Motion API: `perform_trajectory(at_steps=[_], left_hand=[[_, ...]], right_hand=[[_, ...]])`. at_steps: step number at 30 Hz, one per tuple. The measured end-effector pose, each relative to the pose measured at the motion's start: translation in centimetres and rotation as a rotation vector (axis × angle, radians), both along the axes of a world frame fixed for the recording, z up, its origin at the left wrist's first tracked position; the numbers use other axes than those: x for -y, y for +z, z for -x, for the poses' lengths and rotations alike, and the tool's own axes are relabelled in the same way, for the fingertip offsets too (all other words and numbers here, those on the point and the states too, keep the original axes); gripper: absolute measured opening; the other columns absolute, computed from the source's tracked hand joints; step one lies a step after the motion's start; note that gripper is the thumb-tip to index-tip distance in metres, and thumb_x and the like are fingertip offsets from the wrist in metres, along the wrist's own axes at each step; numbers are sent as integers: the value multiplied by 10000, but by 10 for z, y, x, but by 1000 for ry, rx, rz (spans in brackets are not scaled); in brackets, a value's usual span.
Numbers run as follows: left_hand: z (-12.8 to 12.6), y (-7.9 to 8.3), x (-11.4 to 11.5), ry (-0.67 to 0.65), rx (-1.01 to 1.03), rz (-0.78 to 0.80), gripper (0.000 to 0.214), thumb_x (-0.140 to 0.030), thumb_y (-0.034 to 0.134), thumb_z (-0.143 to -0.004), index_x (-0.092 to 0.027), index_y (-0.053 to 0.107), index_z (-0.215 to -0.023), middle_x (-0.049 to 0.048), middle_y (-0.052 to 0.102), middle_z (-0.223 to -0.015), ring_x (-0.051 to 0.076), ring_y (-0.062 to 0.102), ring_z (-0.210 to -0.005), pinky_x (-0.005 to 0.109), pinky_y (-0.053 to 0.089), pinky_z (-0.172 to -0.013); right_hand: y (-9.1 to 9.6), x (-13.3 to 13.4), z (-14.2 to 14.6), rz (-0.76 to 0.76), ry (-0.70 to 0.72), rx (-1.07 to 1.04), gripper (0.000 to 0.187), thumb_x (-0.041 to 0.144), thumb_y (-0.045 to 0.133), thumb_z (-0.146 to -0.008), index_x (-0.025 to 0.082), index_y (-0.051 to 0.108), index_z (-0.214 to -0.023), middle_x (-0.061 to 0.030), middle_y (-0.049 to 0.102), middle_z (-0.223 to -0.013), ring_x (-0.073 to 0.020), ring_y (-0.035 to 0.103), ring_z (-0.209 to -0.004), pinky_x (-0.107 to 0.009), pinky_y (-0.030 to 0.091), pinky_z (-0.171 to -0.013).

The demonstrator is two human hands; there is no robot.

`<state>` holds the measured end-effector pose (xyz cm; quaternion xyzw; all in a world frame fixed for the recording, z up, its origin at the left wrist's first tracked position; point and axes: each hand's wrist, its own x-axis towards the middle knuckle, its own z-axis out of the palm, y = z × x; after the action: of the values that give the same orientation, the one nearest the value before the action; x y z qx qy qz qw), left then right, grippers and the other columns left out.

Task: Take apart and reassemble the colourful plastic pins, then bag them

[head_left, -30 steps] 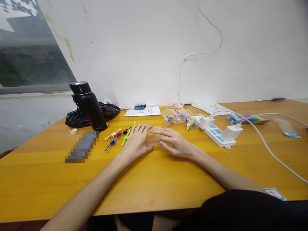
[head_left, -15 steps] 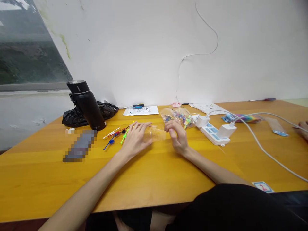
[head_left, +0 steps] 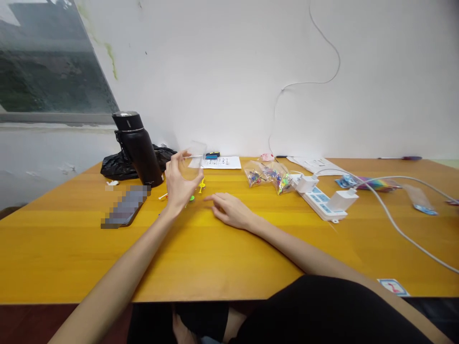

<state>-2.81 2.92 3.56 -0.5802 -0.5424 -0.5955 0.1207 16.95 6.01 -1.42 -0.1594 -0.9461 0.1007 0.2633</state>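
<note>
My left hand (head_left: 181, 184) is raised over the table with a small clear plastic bag (head_left: 196, 154) gripped between its thumb and fingers. Under and beside that hand lie small coloured plastic pieces, among them a yellow one (head_left: 202, 186) and a green one (head_left: 192, 198); my hand covers part of the group. My right hand (head_left: 231, 210) is low over the tabletop, just right of these pieces. Its index finger stretches toward them while the other fingers curl a little, and nothing shows in its grasp.
A black bottle (head_left: 138, 150) stands at the left by a black plastic bag (head_left: 111, 166) and a phone (head_left: 127, 205). Clear bags of coloured pieces (head_left: 267, 176) lie toward the wall. Right of them is a power strip (head_left: 324, 206) with chargers and a white cable (head_left: 390, 229).
My left hand has lifted the clear bag up and to the left. My right hand has let go of it and moved left and down toward the coloured pieces.
</note>
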Motion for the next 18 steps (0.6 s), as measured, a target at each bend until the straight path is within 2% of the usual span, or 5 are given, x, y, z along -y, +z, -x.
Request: perform_trajectory(at_steps=[2, 5, 10, 14, 18], left_hand=[[0, -1, -1, 5, -8, 0, 590, -228, 735, -805, -248, 494, -1343, 71, 636, -1292, 260, 583, -1191, 435, 433, -1074], [-4, -2, 0, 19, -41, 6, 593, -239, 751, -793, -242, 506, -1332, 73, 638, -1307, 273, 576, -1199, 445, 424, -1077], [-8, -4, 2, 39, -73, 22, 588, -251, 748, -796, -244, 508, -1333, 72, 640, -1319, 282, 573, -1200, 438, 412, -1065], [-7, -7, 2, 37, -100, 24, 613, -239, 752, -783, -235, 506, -1344, 76, 647, -1306, 288, 573, -1198, 438, 399, -1066], [-7, -5, 4, 37, -107, 28, 601, -236, 745, -787, -242, 507, -1339, 76, 646, -1299, 289, 572, -1196, 439, 392, -1064]], right_hand=[[-3, -2, 18, -26, 26, 33, 328, 209, 517, -1008, 209, 578, -1331, -80, 690, -1023, -223, 638, -934, -360, 504, -894], [-9, -6, 42, -83, 60, 63, 325, 217, 533, -1002, 190, 590, -1321, -108, 695, -1112, -245, 649, -979, -390, 510, -925], [-16, -12, 69, -54, 111, 41, 155, 181, 575, -982, 131, 687, -1075, -140, 692, -1161, -255, 666, -1038, -378, 528, -955], [-18, -14, 73, -14, 120, -28, 136, 158, 576, -988, 128, 691, -1052, -140, 701, -1174, -251, 669, -1091, -372, 527, -996], [-17, -8, 55, 23, 138, -113, 145, 130, 575, -976, 157, 679, -1072, -109, 713, -1136, -220, 679, -1068, -346, 538, -981]])
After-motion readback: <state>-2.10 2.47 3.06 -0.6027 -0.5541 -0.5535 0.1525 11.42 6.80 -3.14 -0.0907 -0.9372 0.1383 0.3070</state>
